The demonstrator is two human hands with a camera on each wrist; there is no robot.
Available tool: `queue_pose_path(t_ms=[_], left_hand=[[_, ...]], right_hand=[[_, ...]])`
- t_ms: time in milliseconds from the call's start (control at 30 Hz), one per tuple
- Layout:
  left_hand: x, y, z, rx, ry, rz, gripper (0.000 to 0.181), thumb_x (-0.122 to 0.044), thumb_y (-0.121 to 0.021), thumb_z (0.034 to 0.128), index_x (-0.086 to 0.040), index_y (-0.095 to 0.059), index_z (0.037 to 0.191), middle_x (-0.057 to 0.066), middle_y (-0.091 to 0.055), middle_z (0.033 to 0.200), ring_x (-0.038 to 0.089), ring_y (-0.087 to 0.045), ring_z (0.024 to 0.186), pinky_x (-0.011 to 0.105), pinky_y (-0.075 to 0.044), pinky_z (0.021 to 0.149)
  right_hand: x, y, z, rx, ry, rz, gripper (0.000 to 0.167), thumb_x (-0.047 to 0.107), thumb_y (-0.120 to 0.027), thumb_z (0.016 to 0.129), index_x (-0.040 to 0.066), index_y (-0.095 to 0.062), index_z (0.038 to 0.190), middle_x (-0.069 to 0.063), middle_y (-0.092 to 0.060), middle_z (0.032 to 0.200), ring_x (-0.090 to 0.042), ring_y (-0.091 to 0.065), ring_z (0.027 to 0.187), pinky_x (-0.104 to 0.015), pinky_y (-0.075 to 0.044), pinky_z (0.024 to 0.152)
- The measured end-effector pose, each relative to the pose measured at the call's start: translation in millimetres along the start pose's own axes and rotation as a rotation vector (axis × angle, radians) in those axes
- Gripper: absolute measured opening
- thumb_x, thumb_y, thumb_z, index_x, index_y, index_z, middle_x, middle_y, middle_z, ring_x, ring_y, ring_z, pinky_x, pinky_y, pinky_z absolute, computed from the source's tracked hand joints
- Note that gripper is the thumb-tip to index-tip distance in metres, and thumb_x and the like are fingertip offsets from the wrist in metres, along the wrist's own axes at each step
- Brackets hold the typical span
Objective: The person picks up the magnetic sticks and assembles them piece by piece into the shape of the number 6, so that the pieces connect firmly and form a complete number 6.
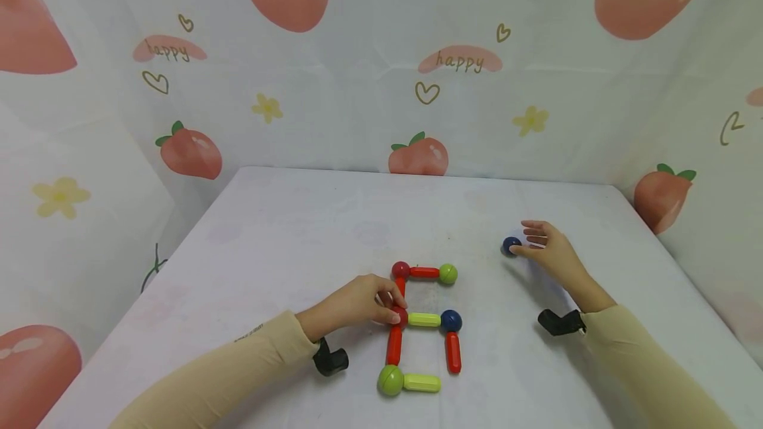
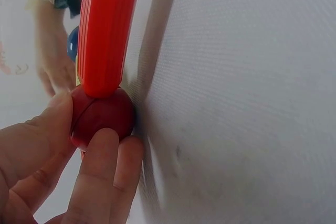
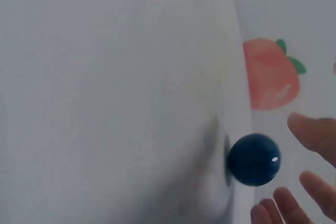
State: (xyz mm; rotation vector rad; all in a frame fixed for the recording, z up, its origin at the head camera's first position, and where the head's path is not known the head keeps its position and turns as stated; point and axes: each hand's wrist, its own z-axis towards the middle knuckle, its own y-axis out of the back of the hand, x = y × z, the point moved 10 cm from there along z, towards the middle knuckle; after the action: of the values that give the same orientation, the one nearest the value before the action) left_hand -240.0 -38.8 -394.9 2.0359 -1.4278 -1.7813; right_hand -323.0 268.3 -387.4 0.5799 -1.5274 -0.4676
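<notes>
My left hand pinches the middle red ball of a figure built from balls and rods. A red rod joins that ball in the left wrist view. Up the table lie another red ball, a short red rod and a green ball. A yellow-green rod runs from the held ball to a blue ball. My right hand is beside a loose dark blue ball, fingers spread and apart from it in the right wrist view.
Nearest me, a larger green ball joins a yellow-green rod. A red rod hangs off the blue ball. The white table meets a peach-printed cloth at its back edge.
</notes>
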Motion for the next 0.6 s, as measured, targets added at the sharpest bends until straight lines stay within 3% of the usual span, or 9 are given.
queue_pose_path(t_ms=[267,600], left_hand=[[0.8,0.0,0.1,-0.001,0.005,-0.006,0.013,-0.015,-0.074,0.0786,-0.019,-0.069,0.09,-0.002,-0.061,0.082,0.013,-0.055,0.074,0.024,-0.045,0.061],[2.3,-0.3,0.5,-0.003,0.015,-0.001,0.013,-0.015,-0.074,0.0783,-0.02,-0.069,0.09,-0.001,-0.06,0.082,0.013,-0.055,0.074,0.024,-0.046,0.061]], right_hand=[[-20,-20,16.2,0.174,-0.062,-0.05,0.075,0.042,-0.068,0.082,0.005,-0.038,0.139,-0.027,-0.039,0.141,-0.042,-0.039,0.129,-0.056,-0.032,0.104],[-22,-18,19.9,0.183,-0.049,-0.007,0.059,0.031,-0.069,0.083,0.0,-0.049,0.129,-0.025,-0.049,0.13,-0.039,-0.044,0.123,-0.05,-0.035,0.099]])
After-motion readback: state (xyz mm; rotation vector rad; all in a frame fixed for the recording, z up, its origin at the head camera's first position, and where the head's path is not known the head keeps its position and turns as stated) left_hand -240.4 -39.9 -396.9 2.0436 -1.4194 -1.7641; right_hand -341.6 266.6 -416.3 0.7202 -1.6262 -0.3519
